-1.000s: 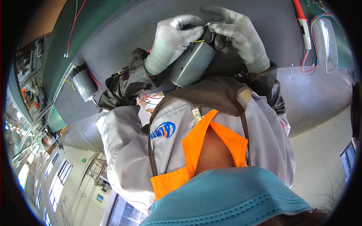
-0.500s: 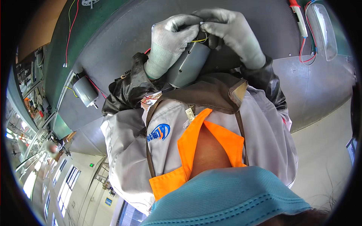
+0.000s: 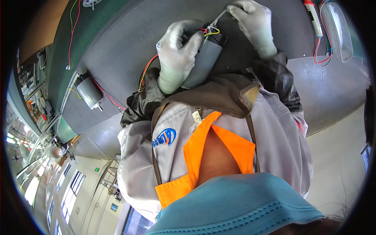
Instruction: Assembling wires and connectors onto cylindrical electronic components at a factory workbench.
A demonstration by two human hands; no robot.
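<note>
Head view: grey motor (image 3: 208,56) lies at a slant over the dark worktop (image 3: 129,27), between L & R hands, wired end pointing away from the person, near end hidden by the brown apron (image 3: 213,94); prob. leaning on it for support. Gloved left hand (image 3: 177,49) is curled in by the wired end, apparently to steady it; can't tell exactly what its fingertips pinch. Right hand (image 3: 254,23), up & away, pinches the free end of a thin white strip (image 3: 220,16) betw. thumb & fingers; strip runs fairly straight to the yellow & red wires (image 3: 212,33), presumably held taut.

In the way: L hand covers part of the wired end; red/yellow leads (image 3: 145,70) loop beside the L wrist & might snag the sleeve.

Around: 2nd motor (image 3: 89,93) w/ own wires, far L; loose red & green wires (image 3: 72,33) beyond; red-&-white pen-like tool (image 3: 312,17) & clear tray (image 3: 340,33), far R, well apart from R hand.
</note>
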